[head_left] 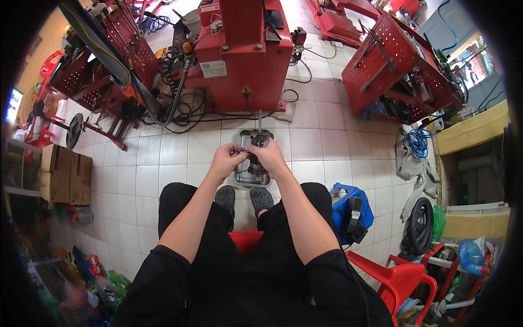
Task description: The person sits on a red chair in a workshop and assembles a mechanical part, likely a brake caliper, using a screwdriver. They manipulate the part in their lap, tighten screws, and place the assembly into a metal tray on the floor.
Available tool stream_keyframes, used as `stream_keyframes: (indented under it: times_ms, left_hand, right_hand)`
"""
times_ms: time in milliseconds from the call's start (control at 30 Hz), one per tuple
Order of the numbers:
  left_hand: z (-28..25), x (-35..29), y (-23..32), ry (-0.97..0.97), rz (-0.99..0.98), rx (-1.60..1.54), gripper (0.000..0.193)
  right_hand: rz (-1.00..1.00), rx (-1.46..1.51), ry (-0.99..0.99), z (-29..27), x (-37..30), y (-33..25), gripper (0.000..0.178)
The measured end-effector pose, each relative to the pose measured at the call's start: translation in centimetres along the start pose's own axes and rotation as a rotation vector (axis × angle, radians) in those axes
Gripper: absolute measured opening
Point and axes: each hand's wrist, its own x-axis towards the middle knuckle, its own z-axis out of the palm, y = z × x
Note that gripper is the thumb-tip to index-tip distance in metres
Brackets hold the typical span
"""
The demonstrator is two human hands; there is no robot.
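A dark metal machine part (pixel 255 166) with a thin bright rod (pixel 260 121) at its far end stands over a shallow grey metal tray (pixel 239 181) on the floor in front of my feet. My right hand (pixel 268 156) is closed at the upper right of the part, its thumb reaching across it. Just left of the part, my left hand (pixel 227 160) is closed in a pinch, fingertips close to the right thumb. Whatever small thing lies between the left fingertips is too small to make out. My fingers hide some of the part's middle.
Ahead stands a red machine (pixel 239 65) with cables and hoses around its base. Red perforated tool carts (pixel 376 60) flank it. A blue bag (pixel 348 210) with a black device lies right of my leg, near a red plastic chair (pixel 397 278). Cardboard boxes (pixel 65 174) are at left.
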Motion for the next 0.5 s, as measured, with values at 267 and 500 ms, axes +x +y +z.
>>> stream_keyframes:
  times_ms: [267,500]
  left_hand:
    - [-0.54,0.04,0.69,0.003,-0.025,-0.024,0.025]
    - [-0.83,0.07,0.51,0.004,-0.007,-0.048,0.029]
  right_hand:
    - [-0.005,0.099,-0.024,-0.14,-0.58,-0.70,0.023]
    - [-0.005,0.123,-0.042,-0.12,-0.72,-0.82,0.023]
